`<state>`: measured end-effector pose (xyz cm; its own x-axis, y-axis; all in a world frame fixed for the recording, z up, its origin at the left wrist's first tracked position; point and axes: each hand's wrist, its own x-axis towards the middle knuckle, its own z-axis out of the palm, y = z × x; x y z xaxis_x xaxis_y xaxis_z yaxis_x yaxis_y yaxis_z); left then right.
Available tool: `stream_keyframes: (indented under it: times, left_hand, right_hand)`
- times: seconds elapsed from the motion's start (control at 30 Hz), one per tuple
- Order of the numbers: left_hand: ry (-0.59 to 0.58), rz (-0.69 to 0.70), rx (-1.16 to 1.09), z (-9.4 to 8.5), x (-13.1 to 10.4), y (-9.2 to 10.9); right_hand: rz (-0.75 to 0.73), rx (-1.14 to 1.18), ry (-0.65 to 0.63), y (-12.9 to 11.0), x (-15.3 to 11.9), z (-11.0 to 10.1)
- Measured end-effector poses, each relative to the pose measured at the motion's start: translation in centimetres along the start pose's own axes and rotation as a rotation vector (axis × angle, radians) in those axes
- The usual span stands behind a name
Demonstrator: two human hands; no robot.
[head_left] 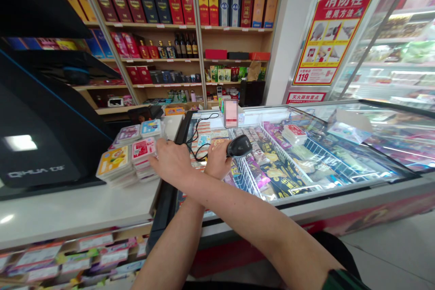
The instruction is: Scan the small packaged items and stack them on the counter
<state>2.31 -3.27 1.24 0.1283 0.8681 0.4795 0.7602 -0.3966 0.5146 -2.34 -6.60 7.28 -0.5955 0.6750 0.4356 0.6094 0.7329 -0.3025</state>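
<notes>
My forearms cross, the right one over the left. My left hand (218, 158) is wrapped round the handle of a black barcode scanner (239, 146), its head pointing right above the freezer. At the counter's edge, my right hand (172, 161) grips the right side of a stack of flat tubs with a red printed lid (143, 148); its far fingertips are partly hidden. Beside it are a stack with a yellow lid (113, 162), one with a blue lid (150, 128) and one with a purple lid (128, 133). A black cable (196, 137) curls over the freezer behind the scanner.
The glass-topped freezer (292, 197) holds wire baskets and colourful packets. On its glass lie a red-and-white stack (295, 134) and an open carton (350, 126). A black checkout terminal (44, 131) stands on the white counter (84, 210). Bottle shelves (152, 25) line the back.
</notes>
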Motion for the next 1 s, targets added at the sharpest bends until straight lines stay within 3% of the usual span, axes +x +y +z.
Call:
stream_keyframes:
  times: [0.4, 0.73, 1.0]
  left_hand:
    - [0.007, 0.003, -0.002, 0.0, 0.0, -0.2]
    - [0.000, -0.002, 0.021, 0.4, 0.1, -0.2]
    - [-0.022, -0.013, 0.102, 0.5, 0.4, -0.9]
  right_hand:
    - [-0.005, -0.027, 0.025, 0.2, -0.3, -0.1]
    - [-0.049, -0.054, 0.061, 0.7, -1.1, -1.4]
    - [-0.061, -0.096, 0.085, 2.4, -1.7, -3.4]
